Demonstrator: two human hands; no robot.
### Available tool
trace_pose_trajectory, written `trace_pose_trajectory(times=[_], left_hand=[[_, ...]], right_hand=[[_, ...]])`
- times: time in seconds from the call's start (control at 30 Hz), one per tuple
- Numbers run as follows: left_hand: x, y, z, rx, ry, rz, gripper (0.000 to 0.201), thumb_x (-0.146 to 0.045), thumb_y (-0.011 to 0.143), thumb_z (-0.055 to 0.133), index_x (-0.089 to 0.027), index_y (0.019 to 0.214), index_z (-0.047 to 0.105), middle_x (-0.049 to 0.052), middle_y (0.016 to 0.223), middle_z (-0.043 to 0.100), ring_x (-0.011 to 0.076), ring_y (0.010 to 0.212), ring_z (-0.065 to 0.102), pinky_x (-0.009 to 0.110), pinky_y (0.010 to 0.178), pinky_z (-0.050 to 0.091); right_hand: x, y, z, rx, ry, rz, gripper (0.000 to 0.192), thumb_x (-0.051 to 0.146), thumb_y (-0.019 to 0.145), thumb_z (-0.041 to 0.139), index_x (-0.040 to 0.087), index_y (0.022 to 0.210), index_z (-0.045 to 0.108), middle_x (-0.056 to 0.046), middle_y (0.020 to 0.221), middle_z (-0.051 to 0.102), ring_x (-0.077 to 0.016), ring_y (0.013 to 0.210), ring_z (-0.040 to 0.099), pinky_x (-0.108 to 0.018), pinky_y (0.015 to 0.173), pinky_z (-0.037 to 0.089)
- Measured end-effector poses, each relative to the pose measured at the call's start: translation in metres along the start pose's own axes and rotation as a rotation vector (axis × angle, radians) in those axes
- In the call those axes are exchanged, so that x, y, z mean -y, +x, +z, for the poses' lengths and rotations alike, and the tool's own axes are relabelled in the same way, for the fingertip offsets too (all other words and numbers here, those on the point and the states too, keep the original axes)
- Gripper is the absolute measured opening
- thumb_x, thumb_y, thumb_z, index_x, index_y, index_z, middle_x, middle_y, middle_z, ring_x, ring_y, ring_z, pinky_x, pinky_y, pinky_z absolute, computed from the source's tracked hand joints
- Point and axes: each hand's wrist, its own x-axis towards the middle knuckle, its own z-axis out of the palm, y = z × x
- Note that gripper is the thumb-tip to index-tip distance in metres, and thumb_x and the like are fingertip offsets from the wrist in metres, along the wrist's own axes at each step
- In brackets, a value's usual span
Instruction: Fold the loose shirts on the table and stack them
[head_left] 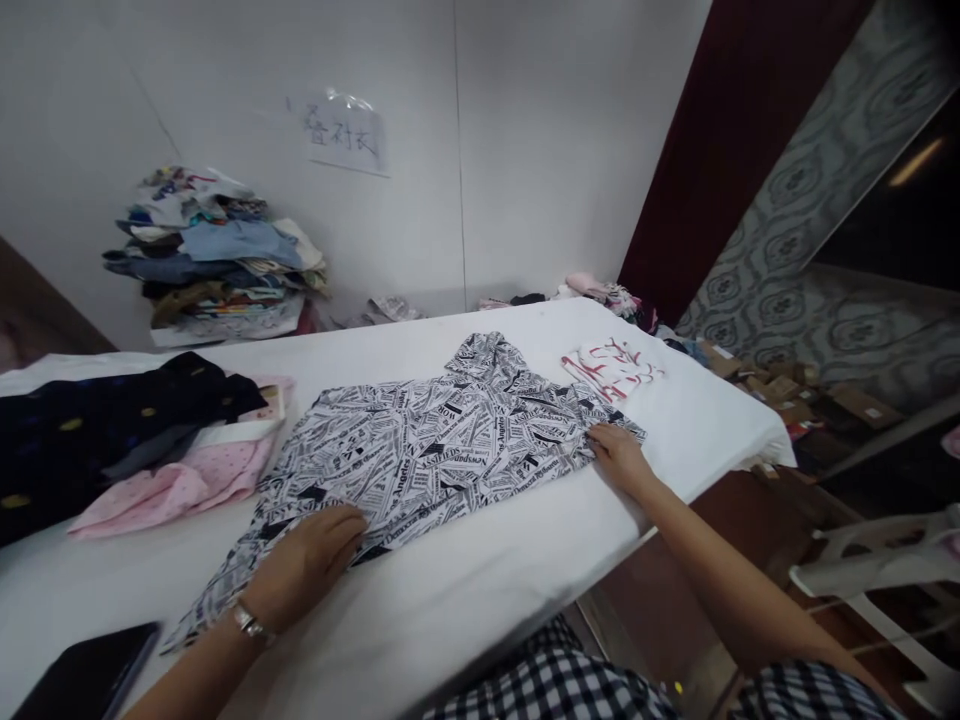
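Observation:
A black-and-white newspaper-print shirt lies spread over the white table, its collar end pointing to the far side and one sleeve reaching toward the near left. My left hand, with a watch on the wrist, rests on the shirt's near left part; its fingers lie flat on the fabric. At the right end, near the other sleeve, my right hand has its fingers closed on the shirt's edge. A folded white garment with red markings lies just beyond that sleeve.
Dark clothing and a pink dotted garment lie at the left. A black phone-like device is at the near left corner. Behind the white table stands a tall clothes pile. Cardboard boxes and a white chair are at the right.

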Motion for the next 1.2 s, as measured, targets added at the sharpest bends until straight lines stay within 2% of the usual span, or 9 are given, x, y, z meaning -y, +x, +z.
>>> trace_pose_trajectory(times=[0.13, 0.27, 0.37, 0.43, 0.63, 0.8, 0.93, 1.07, 1.2], left_hand=[[0.005, -0.005, 0.009, -0.055, 0.019, 0.033, 0.022, -0.034, 0.088, 0.044, -0.027, 0.088, 0.066, 0.002, 0.097, 0.071, 0.0183, 0.09, 0.066, 0.031, 0.083, 0.053], [0.007, -0.004, 0.012, -0.075, 0.018, 0.019, 0.022, -0.035, 0.087, 0.045, -0.028, 0.09, 0.065, 0.002, 0.099, 0.071, 0.0196, 0.092, 0.066, 0.033, 0.084, 0.054], [0.008, -0.003, 0.01, -0.119, 0.002, -0.004, 0.023, -0.036, 0.086, 0.044, -0.029, 0.092, 0.065, 0.002, 0.099, 0.071, 0.0206, 0.093, 0.066, 0.036, 0.086, 0.054], [0.01, -0.004, 0.009, -0.159, -0.002, -0.009, 0.023, -0.037, 0.085, 0.044, -0.03, 0.093, 0.064, 0.002, 0.099, 0.071, 0.0213, 0.093, 0.066, 0.037, 0.086, 0.054], [0.019, -0.013, 0.015, -0.162, 0.0, 0.05, 0.021, -0.04, 0.081, 0.046, -0.035, 0.088, 0.065, -0.003, 0.098, 0.072, 0.0216, 0.088, 0.068, 0.038, 0.079, 0.058], [0.022, -0.018, 0.024, -0.146, -0.063, -0.018, 0.019, -0.044, 0.079, 0.048, -0.042, 0.089, 0.063, -0.006, 0.101, 0.07, 0.022, 0.092, 0.066, 0.042, 0.082, 0.057], [0.021, -0.019, 0.023, -0.126, -0.09, -0.033, 0.019, -0.049, 0.079, 0.05, -0.043, 0.091, 0.063, -0.007, 0.1, 0.07, 0.0217, 0.091, 0.066, 0.041, 0.082, 0.058], [0.015, -0.018, 0.019, -0.117, -0.062, -0.041, 0.022, -0.047, 0.083, 0.05, -0.034, 0.091, 0.066, -0.001, 0.106, 0.069, 0.0215, 0.096, 0.065, 0.038, 0.087, 0.055], [0.002, -0.013, 0.011, -0.108, -0.027, -0.054, 0.028, -0.046, 0.086, 0.048, -0.027, 0.085, 0.069, 0.003, 0.1, 0.07, 0.0188, 0.093, 0.066, 0.031, 0.084, 0.055]], right_hand=[[0.023, 0.005, -0.004, -0.063, 0.017, -0.026, 0.039, 0.022, 0.086, 0.047, 0.021, 0.124, 0.056, -0.011, 0.127, 0.058, -0.0287, 0.124, 0.046, -0.053, 0.101, 0.036], [0.044, 0.012, 0.0, 0.018, 0.039, -0.129, 0.047, 0.017, 0.085, 0.047, 0.022, 0.132, 0.048, -0.01, 0.129, 0.056, -0.0277, 0.126, 0.042, -0.049, 0.101, 0.035], [0.051, 0.012, 0.006, 0.048, 0.024, -0.103, 0.037, 0.011, 0.084, 0.046, 0.021, 0.117, 0.06, -0.01, 0.1, 0.066, -0.0253, 0.098, 0.056, -0.042, 0.087, 0.042], [0.052, 0.007, 0.007, 0.041, 0.017, -0.088, 0.029, 0.009, 0.084, 0.047, 0.021, 0.1, 0.067, -0.009, 0.085, 0.065, -0.0229, 0.084, 0.056, -0.039, 0.079, 0.042], [0.054, -0.012, 0.002, 0.041, 0.049, -0.059, 0.027, 0.009, 0.084, 0.048, 0.022, 0.094, 0.069, -0.007, 0.089, 0.065, -0.0216, 0.085, 0.055, -0.036, 0.078, 0.042], [0.058, -0.012, -0.004, 0.086, 0.1, -0.036, 0.03, 0.008, 0.083, 0.047, 0.021, 0.097, 0.069, -0.007, 0.089, 0.067, -0.0213, 0.085, 0.058, -0.036, 0.078, 0.044], [0.052, -0.005, -0.018, -0.02, 0.203, 0.015, 0.03, 0.013, 0.084, 0.045, 0.024, 0.103, 0.067, -0.007, 0.1, 0.067, -0.0216, 0.094, 0.06, -0.039, 0.086, 0.047], [0.044, 0.003, -0.031, -0.196, 0.192, 0.04, 0.028, 0.023, 0.088, 0.045, 0.024, 0.109, 0.065, -0.009, 0.115, 0.063, -0.0241, 0.11, 0.055, -0.044, 0.096, 0.044], [0.055, 0.012, -0.024, -0.135, 0.183, -0.069, 0.034, 0.032, 0.091, 0.046, 0.023, 0.121, 0.059, -0.01, 0.133, 0.053, -0.0266, 0.129, 0.042, -0.05, 0.105, 0.036]])
